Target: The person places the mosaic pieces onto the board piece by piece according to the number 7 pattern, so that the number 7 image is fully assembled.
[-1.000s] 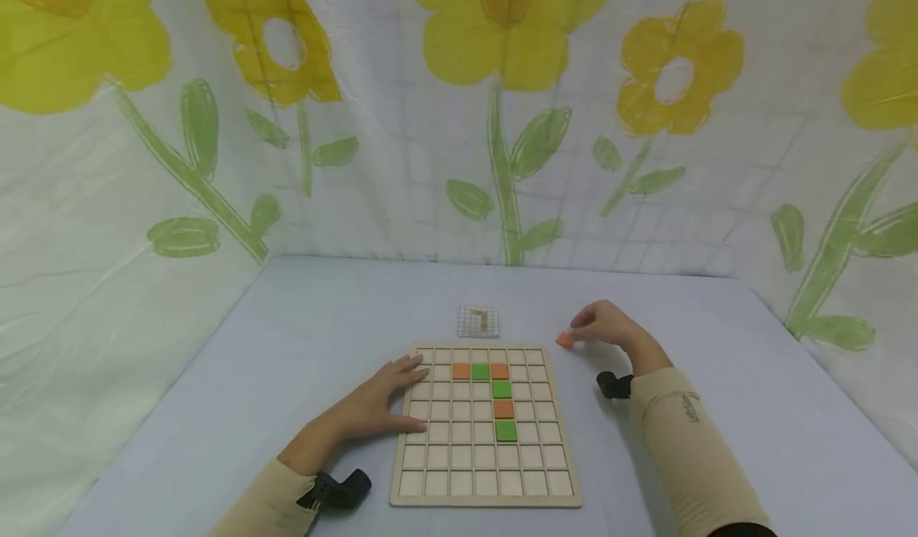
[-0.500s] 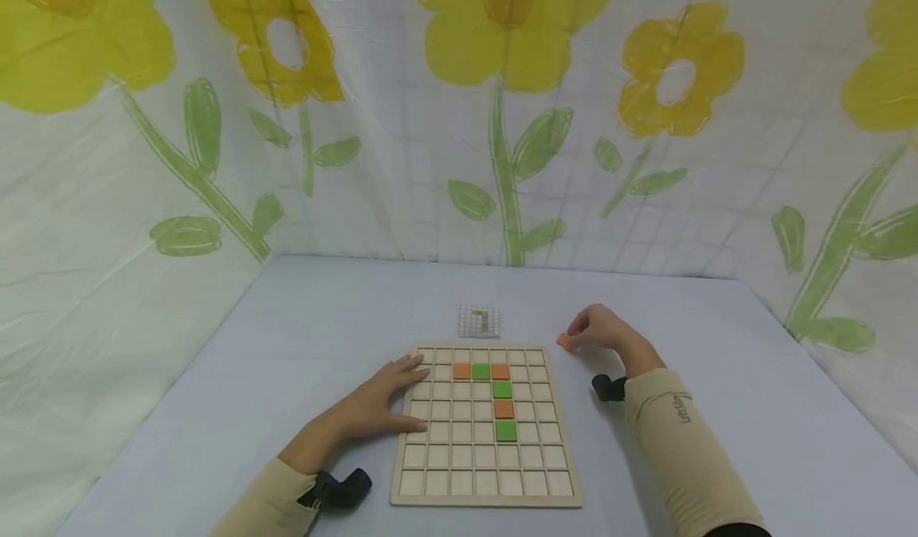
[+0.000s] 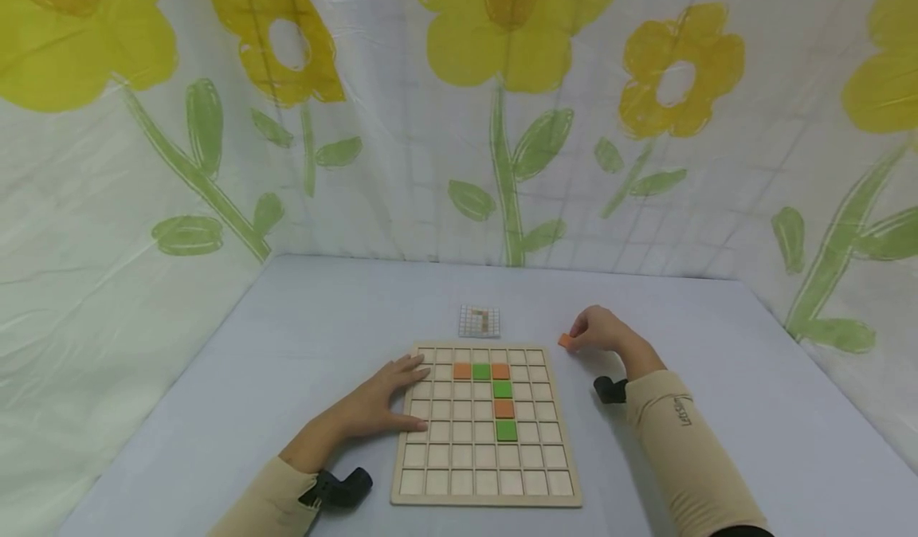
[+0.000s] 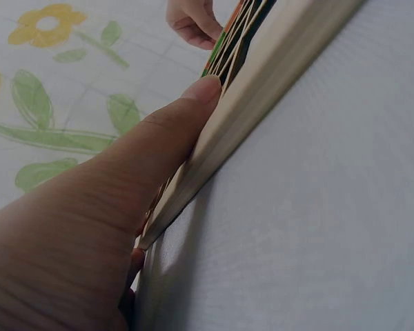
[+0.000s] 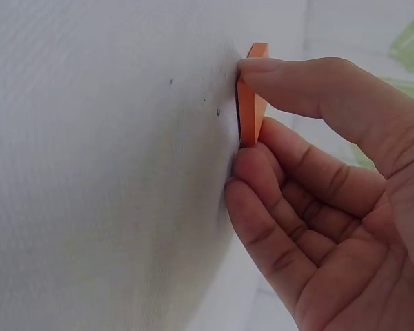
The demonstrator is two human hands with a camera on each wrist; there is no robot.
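My left hand (image 3: 376, 400) rests with spread fingers on the left edge of a wooden grid board (image 3: 486, 484); its thumb (image 4: 172, 124) lies over the rim in the left wrist view. Off the board's far right corner, my right hand (image 3: 605, 331) pinches an orange square tile (image 5: 252, 103) between thumb and fingers, close to the tabletop. Set in the board's cells are orange tiles (image 3: 504, 409) and green tiles (image 3: 506, 430), alternating in a row that turns down into a column.
A small patterned grid card (image 3: 479, 321) lies just beyond the board's far edge. The table (image 3: 323, 306) has a pale cover, and a curtain with painted flowers (image 3: 509, 43) hangs behind it. Black wrist devices (image 3: 346, 489) sit at both cuffs.
My right hand has drawn in slightly around the orange tile, its fingers now closer about it. The left hand and the board's tiles stay as they were.
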